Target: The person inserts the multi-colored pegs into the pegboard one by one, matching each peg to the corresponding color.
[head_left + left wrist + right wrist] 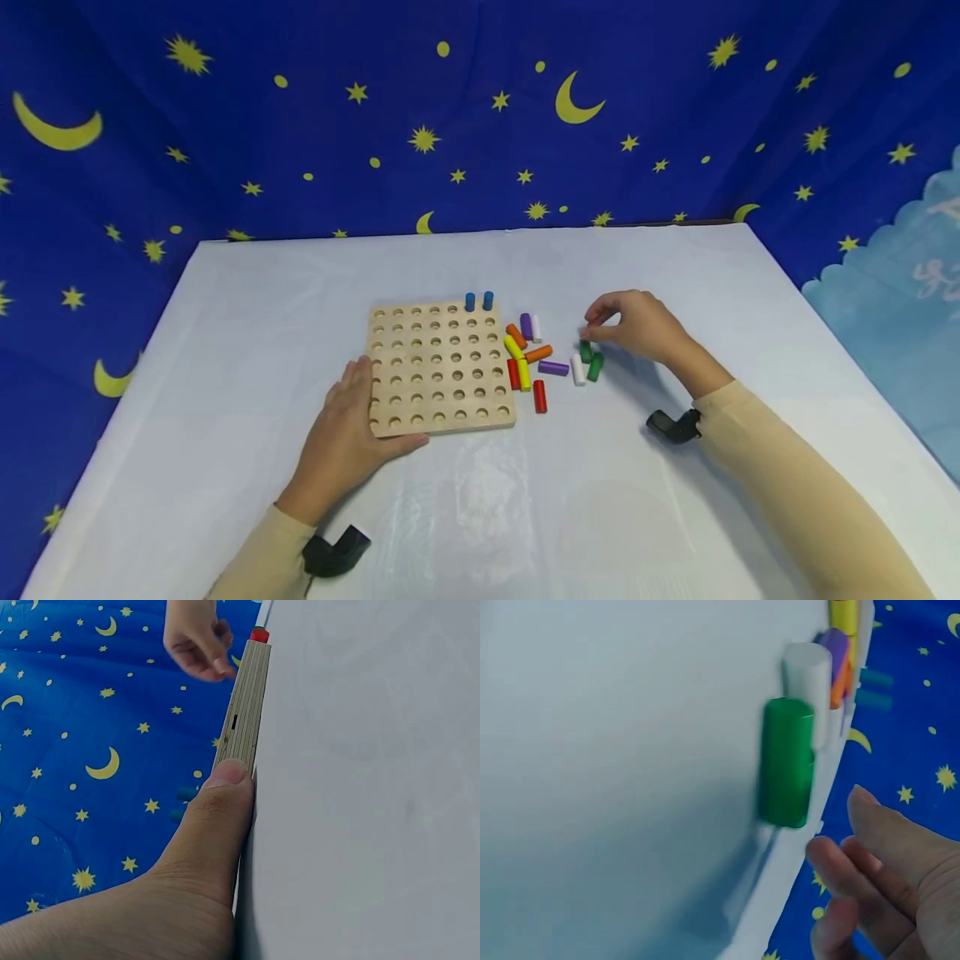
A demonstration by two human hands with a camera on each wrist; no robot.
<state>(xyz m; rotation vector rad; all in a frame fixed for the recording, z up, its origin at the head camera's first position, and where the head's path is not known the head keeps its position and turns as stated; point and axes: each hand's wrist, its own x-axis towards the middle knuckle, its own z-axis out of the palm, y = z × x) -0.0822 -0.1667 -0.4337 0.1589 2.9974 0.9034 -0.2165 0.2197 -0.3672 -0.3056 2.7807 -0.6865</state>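
Observation:
A square wooden pegboard (427, 367) with rows of round holes lies on the table. Two blue pegs (479, 302) stand upright in its far row, toward the right. My left hand (341, 437) rests at the board's near-left corner, fingers along the left side. Its thumb (214, 802) lies straight against the near edge. My right hand (633, 325) hovers just above two green pegs (595, 367), thumb and fingertips apart with nothing between them. In the right wrist view, a green peg (786, 765) is just beyond the fingertips.
Between board and right hand lie loose pegs: red (540, 397), yellow (524, 375), orange (538, 353), purple (553, 368) and white (577, 370). A blue star-patterned cloth (480, 117) hangs behind the white table (300, 275). Black devices (336, 552) are worn at both wrists.

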